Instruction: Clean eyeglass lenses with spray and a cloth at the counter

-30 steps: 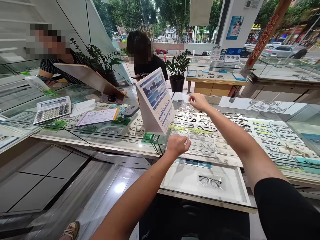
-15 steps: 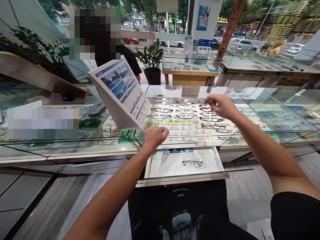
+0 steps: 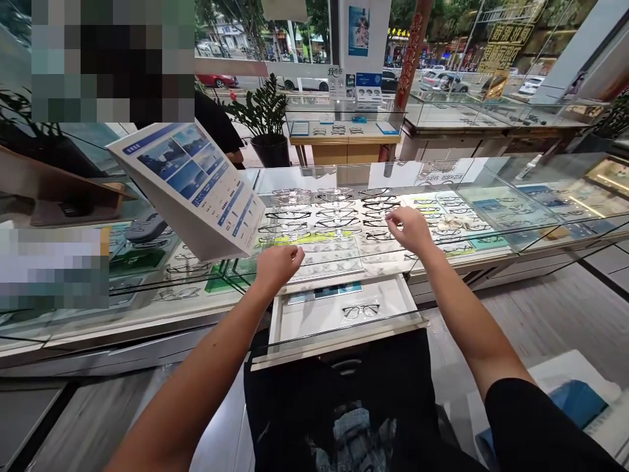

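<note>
My left hand (image 3: 279, 266) is closed, knuckles up, above the front edge of the glass display counter (image 3: 314, 280). Whatever its fingers may hold is hidden. Farther right, my right hand (image 3: 409, 229) is closed with thumb and forefinger together, over rows of eyeglasses (image 3: 337, 214); I cannot make out anything between its fingers. Below my hands, a white drawer (image 3: 314, 331) is pulled out. A pair of eyeglasses (image 3: 361, 311) lies in it on clear plastic, near a strip of pictures (image 3: 324, 292).
Left of my left hand, a printed stand-up sign (image 3: 196, 190) leans on the counter. A person in a black top (image 3: 223, 124) is beyond it. A potted plant (image 3: 269, 118) and another display table (image 3: 344, 139) stand farther back. A blue item (image 3: 577, 410) lies at lower right.
The view has turned to the right. My right hand has come lower and nearer over the eyeglasses. My left hand remains closed near the counter edge.
</note>
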Demonstrator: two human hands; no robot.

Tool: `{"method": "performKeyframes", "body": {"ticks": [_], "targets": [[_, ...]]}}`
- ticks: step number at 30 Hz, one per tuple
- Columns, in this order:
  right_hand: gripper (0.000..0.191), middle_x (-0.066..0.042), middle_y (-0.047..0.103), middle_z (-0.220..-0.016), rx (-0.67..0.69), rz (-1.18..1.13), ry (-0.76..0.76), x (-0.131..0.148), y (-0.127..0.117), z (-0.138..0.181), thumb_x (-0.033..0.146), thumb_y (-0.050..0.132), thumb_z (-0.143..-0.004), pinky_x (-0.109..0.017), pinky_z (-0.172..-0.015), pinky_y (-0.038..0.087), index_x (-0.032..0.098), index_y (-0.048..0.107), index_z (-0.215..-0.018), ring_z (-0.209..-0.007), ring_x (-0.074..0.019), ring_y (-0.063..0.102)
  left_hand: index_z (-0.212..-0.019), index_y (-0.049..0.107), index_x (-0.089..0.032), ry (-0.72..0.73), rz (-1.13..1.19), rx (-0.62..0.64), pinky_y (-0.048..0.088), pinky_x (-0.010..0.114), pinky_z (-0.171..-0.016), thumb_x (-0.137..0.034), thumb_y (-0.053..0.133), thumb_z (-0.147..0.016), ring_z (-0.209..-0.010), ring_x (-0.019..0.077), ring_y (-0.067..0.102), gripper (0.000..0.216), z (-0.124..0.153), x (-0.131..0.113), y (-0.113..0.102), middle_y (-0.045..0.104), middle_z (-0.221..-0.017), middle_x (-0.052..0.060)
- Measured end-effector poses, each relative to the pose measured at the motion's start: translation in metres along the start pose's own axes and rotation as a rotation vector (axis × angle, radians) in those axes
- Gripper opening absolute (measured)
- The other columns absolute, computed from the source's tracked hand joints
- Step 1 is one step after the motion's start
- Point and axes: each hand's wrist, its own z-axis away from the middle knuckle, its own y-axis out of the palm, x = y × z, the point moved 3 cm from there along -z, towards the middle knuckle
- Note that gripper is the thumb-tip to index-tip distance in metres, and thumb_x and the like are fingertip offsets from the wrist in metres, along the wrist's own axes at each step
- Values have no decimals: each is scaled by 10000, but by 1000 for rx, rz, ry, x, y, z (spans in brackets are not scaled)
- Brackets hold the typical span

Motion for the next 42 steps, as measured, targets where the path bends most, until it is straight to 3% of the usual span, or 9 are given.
{"method": "performKeyframes", "body": {"ticks": [7,16,26,33,42], "targets": [[221,-86,782,-901,243,160,131,-12,-1,5,239,593,-974,-427,-930,351,192,805,-1017,-919,-273,659,-630,619,-209,70,36,-9,195,341,-621,-489,388,-1019,-604,224,528,532,4,-5,-7,650,-621,109],[255,-68,798,-899,360,173,175,-11,-2,5,251,593,-1006,-449,-987,368,211,843,-1043,-906,-257,681,-574,409,-222,150,145,-63,200,345,-614,-469,453,-1015,-540,195,457,507,13,-16,-21,565,-537,70],[226,-80,816,-916,332,202,239,-18,1,3,294,609,-1078,-476,-1013,367,201,815,-1063,-875,-263,691,-593,377,-219,191,185,11,220,342,-616,-479,453,-1008,-539,178,429,495,17,-23,-18,535,-541,55],[247,-103,836,-1027,331,266,150,-11,16,1,252,600,-1078,-458,-948,350,233,846,-1077,-1030,-303,703,-596,370,-218,193,184,4,221,345,-615,-472,455,-997,-544,177,417,482,18,-23,-19,534,-542,57],[261,-114,865,-1078,272,287,161,-5,24,0,226,591,-1052,-487,-987,379,221,842,-1121,-1045,-317,733,-591,378,-221,191,185,0,207,355,-609,-459,472,-1003,-537,181,414,485,14,-22,-14,514,-531,56]]}}
